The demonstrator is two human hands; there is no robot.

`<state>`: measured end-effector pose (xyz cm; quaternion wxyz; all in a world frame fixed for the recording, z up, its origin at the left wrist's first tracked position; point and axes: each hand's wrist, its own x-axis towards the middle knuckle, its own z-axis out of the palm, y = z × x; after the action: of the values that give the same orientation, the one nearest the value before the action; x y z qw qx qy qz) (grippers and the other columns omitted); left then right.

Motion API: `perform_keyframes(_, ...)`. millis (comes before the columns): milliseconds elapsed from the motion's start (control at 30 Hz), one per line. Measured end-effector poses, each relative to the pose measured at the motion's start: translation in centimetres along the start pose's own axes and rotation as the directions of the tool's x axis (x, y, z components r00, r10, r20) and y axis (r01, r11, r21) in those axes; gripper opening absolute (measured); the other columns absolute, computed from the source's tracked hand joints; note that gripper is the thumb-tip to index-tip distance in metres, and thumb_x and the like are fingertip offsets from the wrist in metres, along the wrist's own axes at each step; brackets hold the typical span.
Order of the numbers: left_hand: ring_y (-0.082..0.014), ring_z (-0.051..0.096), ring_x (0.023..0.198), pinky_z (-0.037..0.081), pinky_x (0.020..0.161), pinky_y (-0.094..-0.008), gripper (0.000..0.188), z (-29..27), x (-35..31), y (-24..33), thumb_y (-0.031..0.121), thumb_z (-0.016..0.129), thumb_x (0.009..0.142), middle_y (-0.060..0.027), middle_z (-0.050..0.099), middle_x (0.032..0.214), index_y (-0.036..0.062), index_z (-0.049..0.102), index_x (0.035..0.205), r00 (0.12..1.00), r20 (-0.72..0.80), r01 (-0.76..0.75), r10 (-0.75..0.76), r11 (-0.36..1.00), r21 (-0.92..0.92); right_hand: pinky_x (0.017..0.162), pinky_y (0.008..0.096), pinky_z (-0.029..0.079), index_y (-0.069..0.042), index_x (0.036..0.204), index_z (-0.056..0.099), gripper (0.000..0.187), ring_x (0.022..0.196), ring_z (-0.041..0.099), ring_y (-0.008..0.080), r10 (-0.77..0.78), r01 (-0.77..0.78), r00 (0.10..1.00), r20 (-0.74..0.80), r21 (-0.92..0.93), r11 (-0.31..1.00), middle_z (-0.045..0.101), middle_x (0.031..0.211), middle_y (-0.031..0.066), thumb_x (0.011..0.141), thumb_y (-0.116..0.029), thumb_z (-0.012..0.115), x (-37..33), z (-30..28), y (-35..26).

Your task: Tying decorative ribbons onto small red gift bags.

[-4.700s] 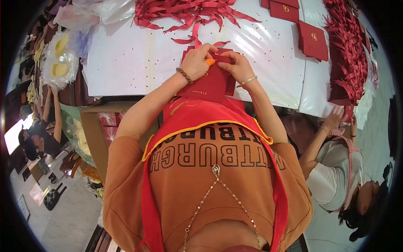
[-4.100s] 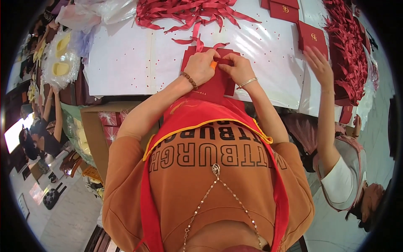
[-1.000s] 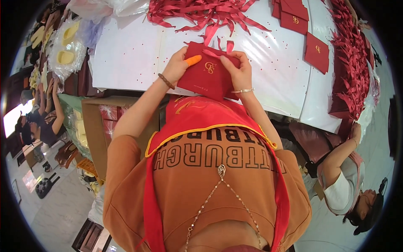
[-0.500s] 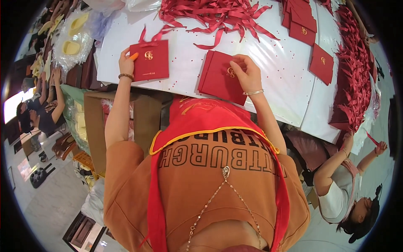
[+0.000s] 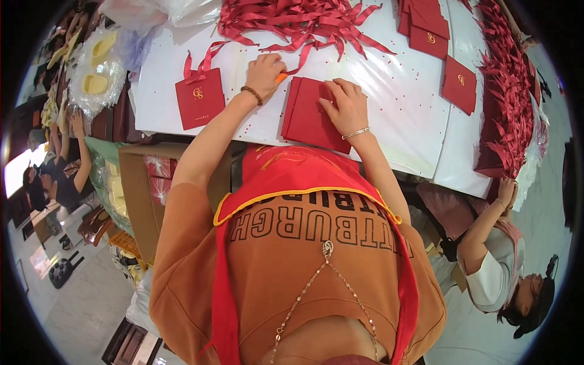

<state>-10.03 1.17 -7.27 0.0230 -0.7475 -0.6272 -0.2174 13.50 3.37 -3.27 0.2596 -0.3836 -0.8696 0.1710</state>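
White tabletop (image 5: 395, 115) carries a seemingly ribbonless card stack (image 5: 307, 117) under the loosely spread right hand (image 5: 348, 107). Left of the stack, one card (image 5: 201, 104) already has its ribbon (image 5: 196, 76); beyond the stack, loose ribbons (image 5: 289, 23) remain, the left hand (image 5: 264, 75) curled at one, pinch unclear.

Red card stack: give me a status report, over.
Left hand at a trailing ribbon, grip unclear. Right hand open on red card stack. Ribboned card lies to the left; ribbon heap beyond, off the stack.
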Motion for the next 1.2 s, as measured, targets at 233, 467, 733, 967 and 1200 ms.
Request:
perform_keyframes(233,-0.0156,0.056,0.059,0.044,0.057,-0.0309,0.024,-11.5,-1.4,-0.2,0.011,0.055,0.08,-0.0085,0.059,0.071,0.0051,0.05,0.103,0.71,0.616,0.7,-0.341,0.241,-0.672,0.08,0.0378,0.037,-0.007,0.104,0.057,0.044,0.094,0.048,0.0271,0.041,-0.033,0.997,0.067,-0.106,0.994,0.053,0.102,0.0082,0.07,-0.034,0.065,-0.5,0.3,1.4)
perform_keyframes(467,-0.0232,0.059,0.091,0.046,0.083,-0.0337,0.038,-17.3,-0.8,2.7,0.0,0.052,0.08,-0.0154,0.059,0.092,-0.0029,0.045,0.117,0.902,0.341,0.22,-0.266,-0.397,-0.891,0.077,0.036,0.035,-0.009,0.097,0.059,0.044,0.091,0.047,0.0246,0.027,-0.015,0.997,0.074,-0.15,0.989,0.052,0.096,0.0066,0.064,-0.036,0.069,-0.3,0.2,0.8)
perform_keyframes(733,-0.0098,0.055,0.081,0.043,0.073,-0.0204,0.016,-13.0,1.1,3.6,0.01,0.052,0.084,-0.0015,0.061,0.092,0.0025,0.061,0.095,0.953,0.204,0.303,-0.224,0.743,-0.596,0.07,0.0353,0.034,-0.009,0.087,0.058,0.045,0.084,0.046,0.0228,0.044,-0.026,0.993,0.105,-0.161,0.987,0.051,0.09,0.0049,0.055,-0.035,0.075,0.9,-0.9,-0.8)
perform_keyframes(967,-0.014,0.056,0.092,0.045,0.079,-0.0242,0.029,-2.6,-0.8,2.8,0.004,0.051,0.082,-0.0106,0.059,0.103,-0.0034,0.053,0.11,0.646,0.654,0.667,-0.394,-0.126,-0.735,0.066,0.0368,0.042,-0.007,0.084,0.054,0.046,0.076,0.052,0.0279,0.09,-0.049,0.951,0.296,-0.145,0.988,0.056,0.082,0.0094,0.057,-0.038,0.074,1.7,-0.2,0.1)
perform_keyframes(1200,-0.0139,0.059,0.08,0.048,0.07,-0.0227,0.038,-0.3,-0.7,1.4,-0.004,0.054,0.076,-0.0103,0.058,0.097,-0.0032,0.051,0.114,0.743,0.485,0.61,-0.462,0.167,-0.775,0.069,0.0373,0.045,-0.006,0.088,0.055,0.049,0.077,0.057,0.029,0.161,-0.131,0.864,0.477,-0.094,0.987,0.06,0.082,0.0124,0.06,-0.042,0.073,2.7,-0.7,0.2)
